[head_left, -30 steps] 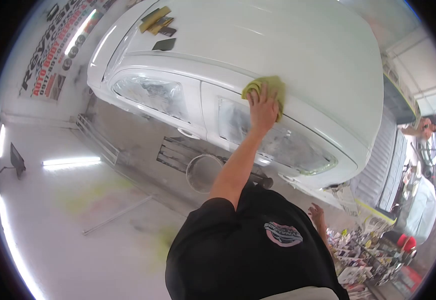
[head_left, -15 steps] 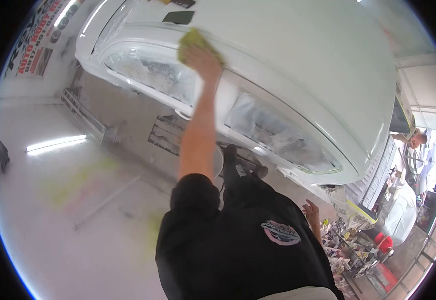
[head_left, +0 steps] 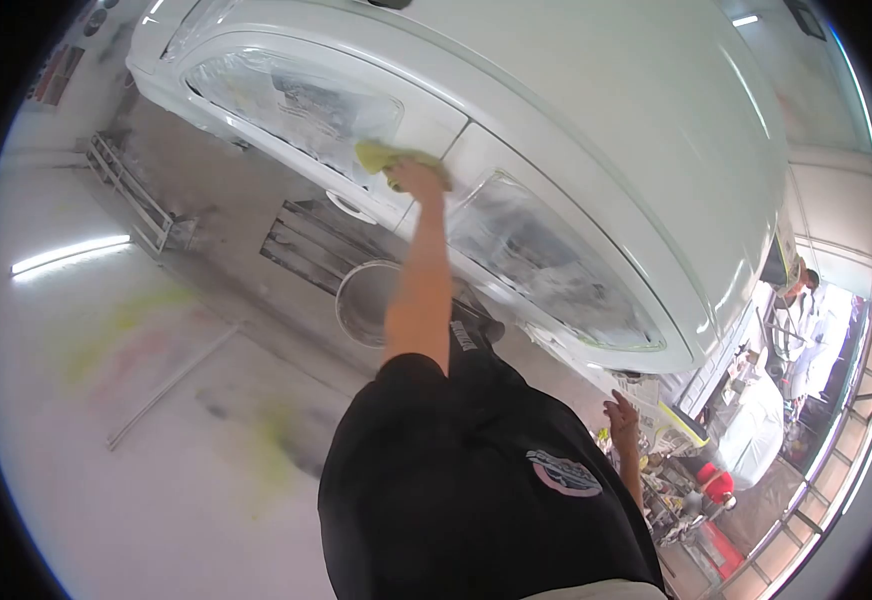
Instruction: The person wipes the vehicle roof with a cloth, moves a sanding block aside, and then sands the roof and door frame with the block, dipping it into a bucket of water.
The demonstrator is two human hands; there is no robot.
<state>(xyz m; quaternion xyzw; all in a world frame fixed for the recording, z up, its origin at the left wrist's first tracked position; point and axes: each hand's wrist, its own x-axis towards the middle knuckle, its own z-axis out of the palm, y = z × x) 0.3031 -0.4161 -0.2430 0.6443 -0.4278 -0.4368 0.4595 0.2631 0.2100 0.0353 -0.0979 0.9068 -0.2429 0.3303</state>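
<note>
My left hand (head_left: pixel 420 178) presses a yellow-green cloth (head_left: pixel 380 156) against the side of a white vehicle body (head_left: pixel 596 130). The cloth lies over the pillar between two side windows covered with cloudy plastic, the front one (head_left: pixel 296 110) and the rear one (head_left: pixel 546 265). Low on the right, my right hand (head_left: pixel 624 424) hangs beside my black shirt with its fingers apart and nothing in it.
A round bucket-like container (head_left: pixel 366 300) and a slatted rack (head_left: pixel 311 245) stand below the vehicle. A metal frame (head_left: pixel 136 190) lies farther left. Another person (head_left: pixel 804 282) is at the far right, near a red object (head_left: pixel 716 483).
My left hand and the cloth have moved down from the roof edge to the pillar between the windows. The view has shifted, and more of the round container shows.
</note>
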